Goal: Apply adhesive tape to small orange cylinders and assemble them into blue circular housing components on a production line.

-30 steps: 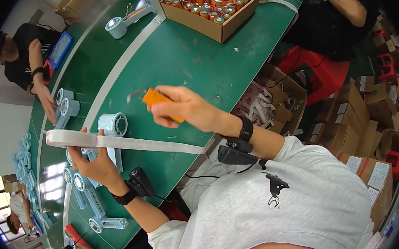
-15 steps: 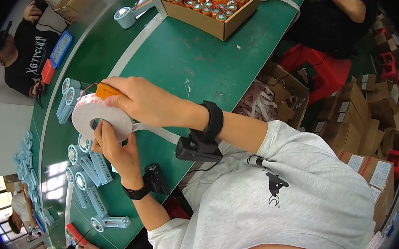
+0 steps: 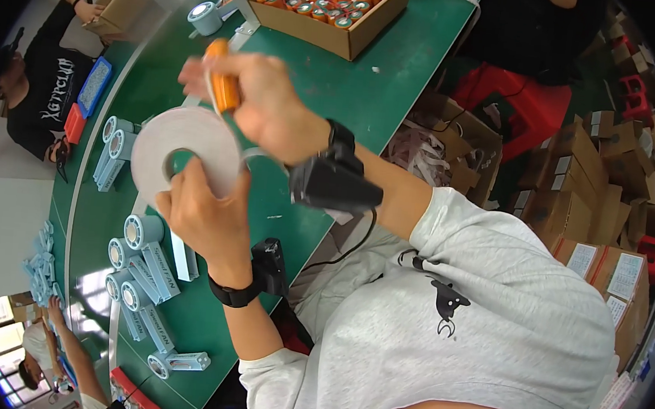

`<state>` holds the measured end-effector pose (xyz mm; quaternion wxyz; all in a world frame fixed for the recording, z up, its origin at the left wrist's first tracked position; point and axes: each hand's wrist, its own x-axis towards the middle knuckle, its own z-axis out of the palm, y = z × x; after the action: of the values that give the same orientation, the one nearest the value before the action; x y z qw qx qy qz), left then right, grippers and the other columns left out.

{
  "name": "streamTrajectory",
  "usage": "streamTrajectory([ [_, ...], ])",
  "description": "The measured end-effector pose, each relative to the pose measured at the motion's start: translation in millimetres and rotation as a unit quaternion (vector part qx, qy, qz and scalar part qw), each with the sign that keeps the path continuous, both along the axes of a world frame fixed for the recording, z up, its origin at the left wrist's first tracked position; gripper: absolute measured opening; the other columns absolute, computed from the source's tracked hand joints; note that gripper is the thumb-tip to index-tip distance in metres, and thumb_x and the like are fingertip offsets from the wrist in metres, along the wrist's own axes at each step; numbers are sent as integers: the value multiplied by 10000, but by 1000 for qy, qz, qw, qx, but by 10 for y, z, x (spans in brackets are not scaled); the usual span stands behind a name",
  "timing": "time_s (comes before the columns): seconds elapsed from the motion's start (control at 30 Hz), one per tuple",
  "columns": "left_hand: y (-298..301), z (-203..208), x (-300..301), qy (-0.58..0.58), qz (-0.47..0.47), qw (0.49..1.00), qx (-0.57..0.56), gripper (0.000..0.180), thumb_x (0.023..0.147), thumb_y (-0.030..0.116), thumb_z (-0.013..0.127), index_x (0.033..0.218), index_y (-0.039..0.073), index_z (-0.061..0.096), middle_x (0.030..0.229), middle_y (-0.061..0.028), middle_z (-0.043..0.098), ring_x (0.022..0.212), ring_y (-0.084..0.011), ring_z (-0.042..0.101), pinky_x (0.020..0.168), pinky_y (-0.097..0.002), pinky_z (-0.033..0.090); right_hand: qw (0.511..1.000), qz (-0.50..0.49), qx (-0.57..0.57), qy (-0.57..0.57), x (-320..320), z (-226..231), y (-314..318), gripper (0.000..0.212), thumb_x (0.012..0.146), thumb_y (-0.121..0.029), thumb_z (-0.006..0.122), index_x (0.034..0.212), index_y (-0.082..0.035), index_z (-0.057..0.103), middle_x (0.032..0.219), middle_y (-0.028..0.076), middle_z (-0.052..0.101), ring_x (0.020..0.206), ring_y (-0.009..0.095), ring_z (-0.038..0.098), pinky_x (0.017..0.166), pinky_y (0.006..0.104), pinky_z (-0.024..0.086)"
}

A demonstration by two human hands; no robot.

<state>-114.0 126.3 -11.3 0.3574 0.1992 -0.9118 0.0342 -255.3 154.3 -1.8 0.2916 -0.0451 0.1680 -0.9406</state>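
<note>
left hand: grip closed on white tape roll, now raised above green counter | right hand: grip closed on orange-handled tool, moved onto roll's edge | strip no longer stretched out; cutting appears close
</note>
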Motion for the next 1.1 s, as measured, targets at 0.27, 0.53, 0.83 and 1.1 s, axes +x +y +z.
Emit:
streamTrajectory([
  [0.27, -333, -361, -381, -66, -263, 957, 107, 297, 724, 110, 664, 970, -33, 582, 867, -178, 613, 843, -330, 573, 789, -408, 417, 946, -45, -150, 283, -801, 152, 605, 394, 869, -178, 554, 1187, 25, 440, 1254, 207, 458, 1221, 315, 397, 1046, 389, 308],
  [0.53, -2541, 367, -554, -322, 54, 943, -62, 939, 559, 109, 776, 1360, 74, 286, 1307, -171, 425, 1229, -353, 369, 936, -418, 389, 920, 29, -67, 385, -560, -627, 916, 377, 813, -86, 590, 1174, -15, 512, 1256, 213, 472, 1205, 266, 425, 994, 349, 346],
  [0.83, -3779, -315, -615, -268, -60, 917, 289, 657, 505, 259, 819, 996, -76, 540, 1022, -204, 568, 906, -269, 551, 786, -357, 436, 926, 84, 33, 367, -628, -681, 914, 320, 797, 40, 561, 1116, 20, 544, 1119, 194, 577, 1068, 275, 554, 921, 311, 415],
  [1.1, -1765, -52, -700, -307, -6, 929, 206, 766, 594, 427, 777, 1000, -153, 486, 984, -303, 520, 903, -383, 518, 816, -411, 413, 961, 49, 3, 272, -624, -686, 911, 376, 829, -10, 558, 1192, 20, 464, 1116, 208, 570, 1041, 292, 570, 936, 347, 420],
])
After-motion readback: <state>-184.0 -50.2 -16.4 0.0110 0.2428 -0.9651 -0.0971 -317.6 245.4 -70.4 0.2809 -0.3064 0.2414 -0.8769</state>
